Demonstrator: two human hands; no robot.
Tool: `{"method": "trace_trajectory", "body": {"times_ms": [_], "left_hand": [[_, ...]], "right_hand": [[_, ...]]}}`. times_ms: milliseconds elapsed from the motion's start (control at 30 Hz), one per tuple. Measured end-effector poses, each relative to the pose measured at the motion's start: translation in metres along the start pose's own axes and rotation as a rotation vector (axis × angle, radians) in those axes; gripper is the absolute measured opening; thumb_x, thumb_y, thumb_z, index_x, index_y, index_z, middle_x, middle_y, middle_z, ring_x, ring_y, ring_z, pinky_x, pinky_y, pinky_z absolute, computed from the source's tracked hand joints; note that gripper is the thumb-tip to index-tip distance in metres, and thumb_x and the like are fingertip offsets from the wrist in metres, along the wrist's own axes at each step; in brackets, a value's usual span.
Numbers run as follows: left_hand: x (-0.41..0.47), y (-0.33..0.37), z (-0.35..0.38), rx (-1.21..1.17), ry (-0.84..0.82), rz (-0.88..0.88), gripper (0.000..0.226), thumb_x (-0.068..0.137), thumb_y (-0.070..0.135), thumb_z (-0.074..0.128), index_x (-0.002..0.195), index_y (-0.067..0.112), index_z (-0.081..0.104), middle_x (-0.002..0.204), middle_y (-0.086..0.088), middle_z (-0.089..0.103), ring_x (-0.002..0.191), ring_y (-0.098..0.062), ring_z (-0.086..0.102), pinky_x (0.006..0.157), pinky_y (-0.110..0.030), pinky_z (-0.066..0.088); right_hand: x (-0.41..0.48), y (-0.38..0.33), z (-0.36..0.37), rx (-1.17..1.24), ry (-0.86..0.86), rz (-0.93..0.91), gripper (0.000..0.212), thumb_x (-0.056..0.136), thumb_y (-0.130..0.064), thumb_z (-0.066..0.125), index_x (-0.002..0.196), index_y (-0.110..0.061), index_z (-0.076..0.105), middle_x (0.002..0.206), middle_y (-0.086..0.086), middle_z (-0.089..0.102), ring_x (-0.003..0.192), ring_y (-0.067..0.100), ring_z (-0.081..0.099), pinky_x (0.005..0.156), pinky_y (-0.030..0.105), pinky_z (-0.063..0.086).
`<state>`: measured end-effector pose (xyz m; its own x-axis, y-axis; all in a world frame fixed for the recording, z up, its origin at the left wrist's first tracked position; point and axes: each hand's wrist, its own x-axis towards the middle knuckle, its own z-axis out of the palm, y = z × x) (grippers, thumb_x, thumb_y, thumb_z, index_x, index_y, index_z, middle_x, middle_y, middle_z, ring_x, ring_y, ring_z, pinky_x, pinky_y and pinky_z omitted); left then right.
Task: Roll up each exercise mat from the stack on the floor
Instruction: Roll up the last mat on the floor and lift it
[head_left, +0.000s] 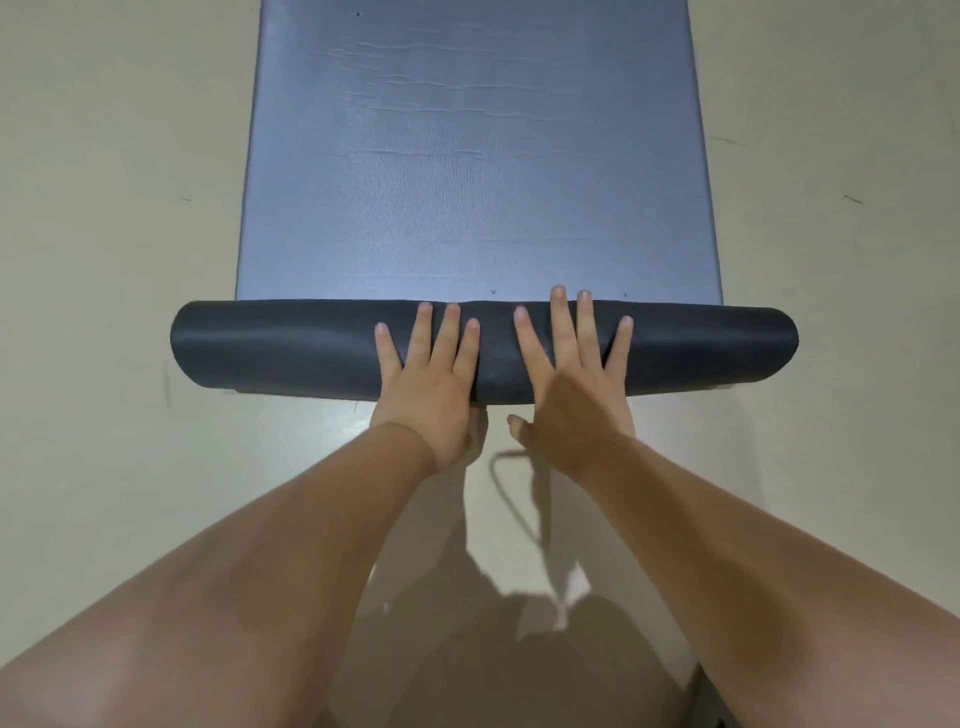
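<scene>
Seen from my head, the exercise mat (478, 171) lies lengthwise on the floor (104, 208) ahead of me, its near end wound into a dark roll (260, 345) that runs across the view. It looks like soft, springy foam — light, grippy rather than slick, and likely to loosen or skew at the ends under uneven pressure. I judge the top of the roll the best place to bear down, with my hands wider apart than they are. My left hand (426, 374) and right hand (571, 374) lie flat on the roll's middle with fingers straight and spread, pressing but gripping nothing — arms stretched forward, side by side.
</scene>
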<state>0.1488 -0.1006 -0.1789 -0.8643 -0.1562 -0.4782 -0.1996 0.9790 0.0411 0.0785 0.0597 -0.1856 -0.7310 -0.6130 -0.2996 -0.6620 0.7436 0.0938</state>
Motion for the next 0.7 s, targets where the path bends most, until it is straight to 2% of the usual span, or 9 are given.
{"method": "trace_trajectory", "body": {"times_ms": [133, 267, 367, 433, 567, 700], "left_hand": [[0.024, -0.011, -0.01, -0.016, -0.056, 0.024, 0.116, 0.083, 0.049, 0.06, 0.159, 0.013, -0.018, 0.168, -0.009, -0.022, 0.152, -0.039, -0.025, 0.116, -0.073, -0.006], [0.041, -0.016, -0.021, -0.026, -0.04, 0.017, 0.121, 0.08, 0.057, 0.063, 0.16, 0.014, -0.017, 0.168, -0.006, -0.02, 0.153, -0.037, -0.023, 0.117, -0.073, -0.004], [0.038, -0.019, -0.022, -0.035, 0.139, -0.046, 0.11, 0.084, 0.056, 0.059, 0.162, 0.014, -0.008, 0.17, -0.01, -0.012, 0.155, -0.038, -0.015, 0.118, -0.071, -0.002], [0.025, -0.022, -0.011, 0.007, 0.232, -0.059, 0.106, 0.085, 0.055, 0.057, 0.162, 0.014, -0.004, 0.17, -0.013, -0.006, 0.155, -0.039, -0.009, 0.118, -0.071, -0.001], [0.013, -0.025, 0.009, 0.04, 0.25, -0.056, 0.108, 0.086, 0.051, 0.056, 0.161, 0.016, -0.013, 0.169, -0.013, -0.014, 0.155, -0.038, -0.015, 0.116, -0.071, -0.003], [0.022, -0.022, 0.001, 0.051, 0.235, -0.078, 0.111, 0.087, 0.054, 0.056, 0.16, 0.015, -0.018, 0.168, -0.014, -0.017, 0.154, -0.04, -0.016, 0.117, -0.071, -0.001]], "right_hand": [[-0.017, 0.0, 0.016, -0.037, -0.026, 0.002, 0.118, 0.087, -0.062, 0.061, 0.161, -0.024, -0.023, 0.166, 0.023, -0.027, 0.154, 0.046, -0.019, 0.119, 0.073, 0.002], [0.012, 0.001, 0.017, -0.021, -0.045, 0.033, 0.127, 0.088, -0.055, 0.067, 0.149, -0.026, -0.041, 0.165, 0.023, -0.029, 0.153, 0.046, -0.023, 0.119, 0.073, -0.003], [0.037, 0.009, 0.015, 0.008, 0.018, 0.034, 0.121, 0.088, -0.038, 0.072, 0.158, -0.028, -0.026, 0.17, 0.023, -0.011, 0.157, 0.044, -0.012, 0.12, 0.072, 0.0], [0.055, 0.016, 0.007, -0.027, 0.018, 0.019, 0.111, 0.092, -0.029, 0.068, 0.161, -0.028, -0.019, 0.171, 0.023, -0.003, 0.158, 0.043, -0.004, 0.12, 0.073, 0.004], [0.079, 0.023, -0.016, -0.055, -0.116, -0.002, 0.105, 0.097, -0.023, 0.065, 0.161, -0.03, -0.018, 0.172, 0.019, 0.003, 0.159, 0.04, 0.0, 0.122, 0.071, 0.004], [0.087, 0.024, -0.035, -0.007, -0.244, 0.019, 0.115, 0.087, -0.01, 0.071, 0.163, -0.033, -0.011, 0.17, 0.016, 0.014, 0.159, 0.036, 0.008, 0.123, 0.068, 0.001]]}}
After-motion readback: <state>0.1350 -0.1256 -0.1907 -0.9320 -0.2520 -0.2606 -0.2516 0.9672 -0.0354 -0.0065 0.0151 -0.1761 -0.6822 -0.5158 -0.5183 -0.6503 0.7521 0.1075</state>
